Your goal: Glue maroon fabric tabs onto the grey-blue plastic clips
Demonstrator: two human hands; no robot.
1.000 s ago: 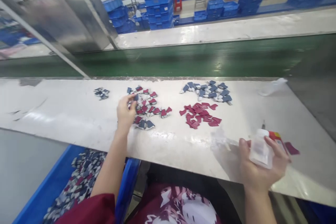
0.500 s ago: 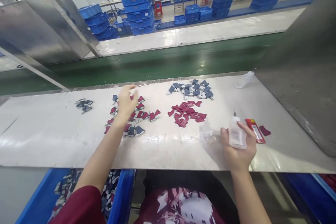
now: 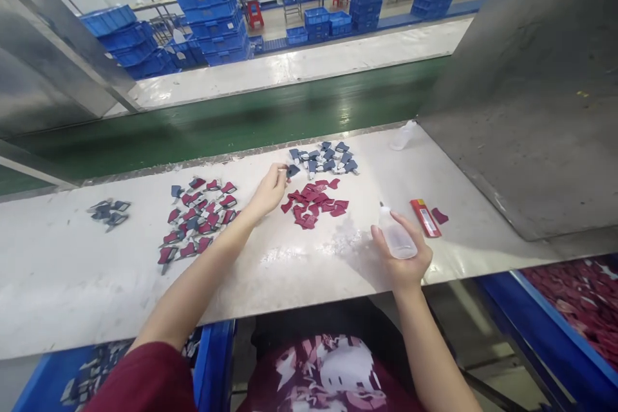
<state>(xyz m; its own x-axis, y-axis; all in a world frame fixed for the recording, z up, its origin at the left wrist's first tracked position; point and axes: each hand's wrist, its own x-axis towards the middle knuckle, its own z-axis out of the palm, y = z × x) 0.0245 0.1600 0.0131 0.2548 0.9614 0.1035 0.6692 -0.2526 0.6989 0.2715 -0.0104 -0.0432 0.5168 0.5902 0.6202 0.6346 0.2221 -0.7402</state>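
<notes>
My left hand [image 3: 271,189] reaches to the left edge of the group of blue-and-white pieces [image 3: 328,161]; its fingers are pinched on one small dark blue piece [image 3: 293,171]. My right hand [image 3: 408,259] is wrapped round a clear plastic squeeze bottle [image 3: 396,239] with a thin needle tip, held tilted above the table. Between the hands lies a loose pile of flat maroon pieces [image 3: 313,203]. Left of my left forearm, many maroon-topped pieces with a few blue ones [image 3: 197,217] are spread out.
A small dark cluster [image 3: 110,212] lies at the table's far left. Right of the bottle are a red-and-yellow packet [image 3: 425,217] and a single maroon piece [image 3: 440,215]. Another clear bottle [image 3: 403,135] lies near the metal panel [image 3: 526,116]. Blue bins [image 3: 570,315] of pieces stand below the table.
My left hand has moved right, from above the maroon-topped pieces to the blue group, and has taken hold of a blue piece. The camera view has turned right; my right hand keeps the bottle.
</notes>
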